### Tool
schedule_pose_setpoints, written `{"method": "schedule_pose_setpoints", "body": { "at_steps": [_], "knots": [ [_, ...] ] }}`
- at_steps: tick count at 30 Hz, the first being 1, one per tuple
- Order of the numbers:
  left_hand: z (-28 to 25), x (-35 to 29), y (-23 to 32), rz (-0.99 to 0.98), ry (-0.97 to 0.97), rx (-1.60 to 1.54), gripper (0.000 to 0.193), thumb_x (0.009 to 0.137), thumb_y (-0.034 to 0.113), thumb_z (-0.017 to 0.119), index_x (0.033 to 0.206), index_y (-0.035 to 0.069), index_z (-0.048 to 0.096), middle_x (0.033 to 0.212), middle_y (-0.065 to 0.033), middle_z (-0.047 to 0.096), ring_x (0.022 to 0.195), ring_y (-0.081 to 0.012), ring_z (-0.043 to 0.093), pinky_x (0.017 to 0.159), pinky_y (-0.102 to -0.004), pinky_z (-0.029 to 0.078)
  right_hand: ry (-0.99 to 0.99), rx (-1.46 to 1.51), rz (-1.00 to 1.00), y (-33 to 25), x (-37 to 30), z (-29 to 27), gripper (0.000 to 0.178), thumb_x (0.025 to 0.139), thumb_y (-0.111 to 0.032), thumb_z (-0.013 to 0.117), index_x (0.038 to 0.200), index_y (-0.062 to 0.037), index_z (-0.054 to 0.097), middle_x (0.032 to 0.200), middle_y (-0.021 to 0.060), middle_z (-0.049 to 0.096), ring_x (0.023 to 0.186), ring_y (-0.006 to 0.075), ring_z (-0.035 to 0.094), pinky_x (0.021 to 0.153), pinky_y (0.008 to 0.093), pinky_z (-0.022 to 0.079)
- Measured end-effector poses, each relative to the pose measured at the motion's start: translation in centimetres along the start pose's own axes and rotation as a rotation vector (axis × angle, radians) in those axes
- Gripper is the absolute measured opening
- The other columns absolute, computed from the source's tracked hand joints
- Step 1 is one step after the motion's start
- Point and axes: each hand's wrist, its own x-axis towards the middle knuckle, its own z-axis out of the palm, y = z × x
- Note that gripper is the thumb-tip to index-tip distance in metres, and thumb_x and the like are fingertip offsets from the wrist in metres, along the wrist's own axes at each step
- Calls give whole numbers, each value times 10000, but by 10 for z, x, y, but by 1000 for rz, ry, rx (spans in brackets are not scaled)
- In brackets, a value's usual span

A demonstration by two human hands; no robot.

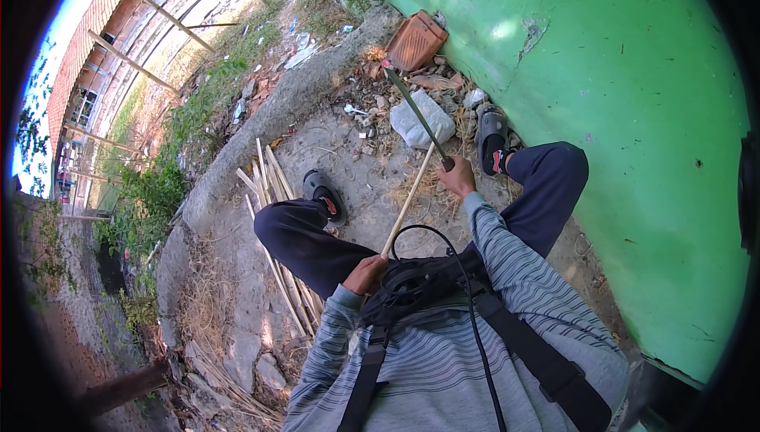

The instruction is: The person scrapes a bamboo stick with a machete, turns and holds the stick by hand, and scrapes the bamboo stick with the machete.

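Note:
My left hand (366, 275), low in front of my lap, is closed round the near end of a pale bamboo strip (409, 201). The strip slants up and away to the right. Farther forward, my right hand (457, 178) grips the dark handle of a long knife (416, 107). Its narrow blade points away and to the left. The strip's far end lies close to the blade just ahead of the handle; whether they touch I cannot tell. More bamboo strips (273, 175) lie on the ground by my left leg, some passing beneath it.
A green wall (609, 99) rises at my right. Ahead are a reddish ribbed block (417, 41), a whitish stone-like lump (422, 119) and rubble. A low concrete kerb (277, 107) curves along the left, with plants (154, 194) beyond. A black cable (483, 337) crosses my lap.

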Motion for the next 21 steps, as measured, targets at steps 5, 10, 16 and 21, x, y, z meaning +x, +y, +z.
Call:
{"method": "schedule_pose_setpoints", "body": {
  "at_steps": [5, 10, 16, 21],
  "knots": [
    [30, 11, 49, 246, 296, 618, 551, 1113, 459, 403, 1016, 4, 697, 746, -2, 516, 692, -129, 492, 621, -318, 402, -54, -84, -154, -48, -60, 10, 220, 763, -245, 736, 813, -34, 702, 733, 186, 692, 680, 395, 679, 658, 492, 528],
    [27, 47, 59, 339, 315, 435, 463, 1109, 436, 419, 1059, 48, 667, 683, 31, 462, 484, -78, 384, 445, -286, 311, -194, -182, -256, -58, -89, 23, 256, 745, -289, 755, 945, -130, 749, 776, 174, 704, 753, 404, 702, 709, 505, 564],
    [32, 62, 56, 235, 294, 127, 257, 1080, 342, 561, 1024, 93, 591, 676, 47, 445, 443, -61, 328, 393, -267, 243, -235, -183, -231, -50, -96, 26, 318, 738, -308, 768, 1020, -161, 773, 796, 166, 713, 780, 388, 711, 721, 493, 574],
    [34, 68, 44, 420, 341, 325, 312, 1060, 345, 589, 965, 48, 573, 666, 26, 474, 568, -72, 380, 490, -294, 290, -218, -169, -219, -52, -94, 25, 301, 734, -295, 760, 1001, -156, 775, 795, 161, 713, 784, 389, 710, 721, 487, 574]
  ]
}}
